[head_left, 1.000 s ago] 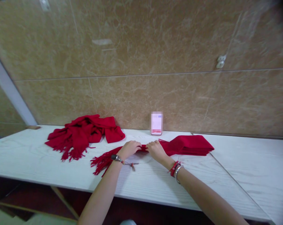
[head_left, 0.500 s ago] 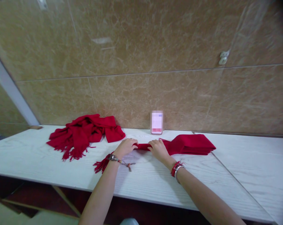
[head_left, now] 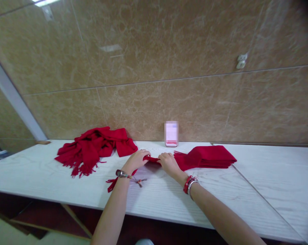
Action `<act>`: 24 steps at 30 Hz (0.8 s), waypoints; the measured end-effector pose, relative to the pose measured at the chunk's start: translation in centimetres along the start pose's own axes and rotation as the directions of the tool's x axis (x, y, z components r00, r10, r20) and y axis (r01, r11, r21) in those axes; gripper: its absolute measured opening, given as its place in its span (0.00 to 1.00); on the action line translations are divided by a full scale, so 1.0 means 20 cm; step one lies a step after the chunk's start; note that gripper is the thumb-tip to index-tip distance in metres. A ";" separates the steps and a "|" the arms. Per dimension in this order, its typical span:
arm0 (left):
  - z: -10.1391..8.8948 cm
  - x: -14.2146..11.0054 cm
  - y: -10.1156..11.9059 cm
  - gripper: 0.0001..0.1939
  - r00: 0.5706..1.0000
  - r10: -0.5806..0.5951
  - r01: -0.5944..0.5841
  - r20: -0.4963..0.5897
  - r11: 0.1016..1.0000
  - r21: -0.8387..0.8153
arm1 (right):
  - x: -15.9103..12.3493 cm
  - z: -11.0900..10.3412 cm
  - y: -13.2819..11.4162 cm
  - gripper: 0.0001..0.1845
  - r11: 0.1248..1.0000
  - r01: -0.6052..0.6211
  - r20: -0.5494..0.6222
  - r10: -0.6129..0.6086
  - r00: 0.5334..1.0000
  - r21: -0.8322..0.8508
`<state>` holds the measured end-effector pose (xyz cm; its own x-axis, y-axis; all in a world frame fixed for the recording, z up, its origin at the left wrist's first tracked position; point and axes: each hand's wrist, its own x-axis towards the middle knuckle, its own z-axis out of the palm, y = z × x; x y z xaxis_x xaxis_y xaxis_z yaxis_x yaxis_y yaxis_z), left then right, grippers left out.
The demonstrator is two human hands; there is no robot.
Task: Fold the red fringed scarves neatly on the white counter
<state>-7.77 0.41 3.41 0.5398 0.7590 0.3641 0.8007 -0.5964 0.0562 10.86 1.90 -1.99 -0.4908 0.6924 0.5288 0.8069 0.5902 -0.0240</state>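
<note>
A red fringed scarf [head_left: 192, 160] lies across the white tabletop, its right part folded into flat layers and its middle bunched narrow. My left hand [head_left: 137, 160] is closed on the narrow stretch, lifting it a little. Beyond that wrist, a fringed end hangs onto the table, partly hidden by my forearm. Close to the folded layers, my right hand [head_left: 169, 162] grips the same scarf with bent fingers. A short gap of taut cloth shows between the two hands. More fringe shows behind my right hand.
A crumpled heap of red scarves [head_left: 92, 148] lies at the back left of the white table [head_left: 41, 173]. A phone with a blurred screen [head_left: 171, 134] leans against the tiled wall [head_left: 154, 105]. Dark shelves [head_left: 44, 217] lie below the front edge.
The left hand has shifted slightly left along the scarf, and the fringed end by its wrist has drawn in and shows less. The right hand has barely moved.
</note>
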 end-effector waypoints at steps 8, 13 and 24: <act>-0.04 -0.12 -0.07 0.14 0.990 -0.063 0.038 0.128 0.982 0.185 | 0.00 0.02 -0.01 0.07 0.999 0.051 0.046 -0.051 0.998 -0.001; -0.09 -0.26 -0.17 0.10 0.986 -0.055 0.031 0.160 0.989 0.145 | -0.01 -0.01 -0.03 0.08 0.997 0.069 0.123 -0.070 0.990 0.019; -0.26 -0.49 -0.35 0.10 0.920 -0.162 -0.005 0.357 0.906 0.423 | -0.03 -0.05 -0.06 0.08 0.986 0.159 0.192 -0.164 0.968 0.041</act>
<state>-20.00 -4.10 4.21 0.4596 0.8881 -0.0058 0.8328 -0.4333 -0.3445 10.60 0.34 -1.39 -0.6701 0.6530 0.3529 0.7046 0.7091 0.0259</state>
